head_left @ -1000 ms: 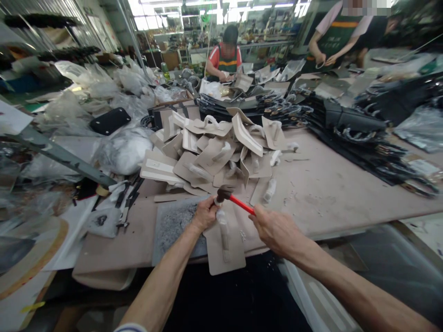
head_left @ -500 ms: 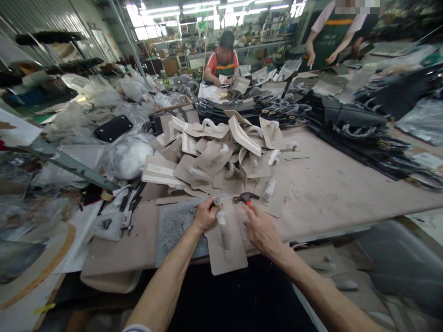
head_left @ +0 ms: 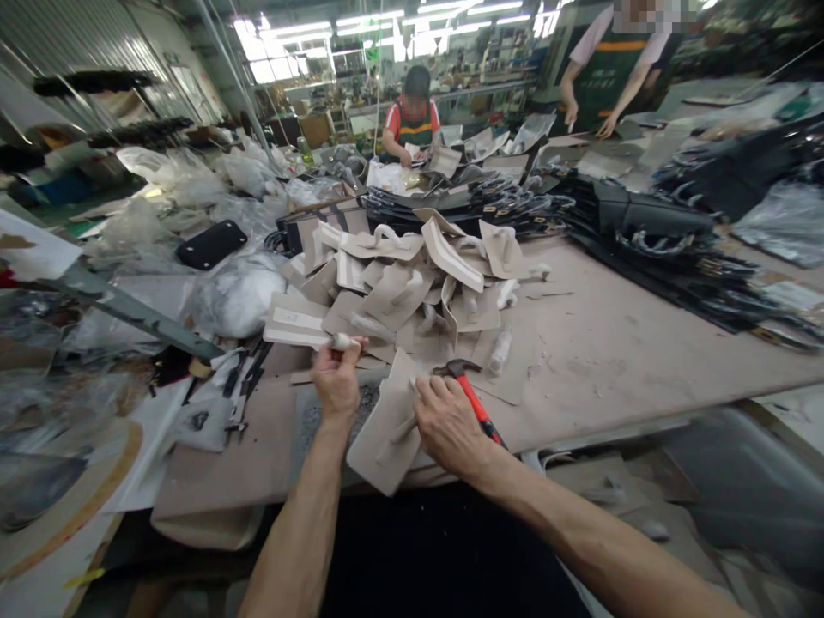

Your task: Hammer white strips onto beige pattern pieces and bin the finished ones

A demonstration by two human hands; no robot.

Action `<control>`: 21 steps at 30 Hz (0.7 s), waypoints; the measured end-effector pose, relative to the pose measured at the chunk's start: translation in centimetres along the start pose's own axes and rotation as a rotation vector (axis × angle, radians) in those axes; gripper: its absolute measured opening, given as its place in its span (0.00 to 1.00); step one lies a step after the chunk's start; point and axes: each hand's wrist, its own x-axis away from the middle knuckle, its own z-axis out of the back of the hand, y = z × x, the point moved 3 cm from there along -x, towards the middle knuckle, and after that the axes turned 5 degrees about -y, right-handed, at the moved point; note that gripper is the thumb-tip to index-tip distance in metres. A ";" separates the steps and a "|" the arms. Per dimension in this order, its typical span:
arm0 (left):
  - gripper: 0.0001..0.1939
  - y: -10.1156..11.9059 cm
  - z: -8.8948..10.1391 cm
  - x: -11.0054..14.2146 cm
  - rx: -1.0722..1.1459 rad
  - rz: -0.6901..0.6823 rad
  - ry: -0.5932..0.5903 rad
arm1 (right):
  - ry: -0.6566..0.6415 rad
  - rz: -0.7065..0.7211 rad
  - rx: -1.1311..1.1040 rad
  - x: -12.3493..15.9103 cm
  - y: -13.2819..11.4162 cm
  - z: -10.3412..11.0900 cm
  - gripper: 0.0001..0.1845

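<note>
My left hand (head_left: 336,386) is closed, thumb and fingers around a short pale cylindrical piece (head_left: 342,342) in front of the pile; its exact kind is unclear. My right hand (head_left: 449,422) grips the upper right side of a beige panel (head_left: 379,442) by its plastic-wrapped handle, mostly hidden under the fingers. This panel is tilted above the front edge of the table. Just right of that hand lies a claw hammer (head_left: 475,400) with a red and black handle. Beneath the panel and left forearm, a grey worn slab (head_left: 309,425) shows in part.
Beyond my hands is a heap of beige panels with wrapped handles (head_left: 396,287). Black bags (head_left: 650,219) are stacked behind and right. Plastic bags (head_left: 238,292) and a metal bar (head_left: 135,305) lie left. Two co-workers (head_left: 412,120) are across the table (head_left: 618,343).
My right hand has let go of the hammer and taken hold of the panel, which has tilted and shifted left. My left hand has moved left and up toward the pile.
</note>
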 end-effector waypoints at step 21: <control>0.20 -7.1 -1.4 4.0 -0.004 0.321 -0.345 | -0.047 -0.672 -0.688 -0.7 -0.6 -5.0 0.10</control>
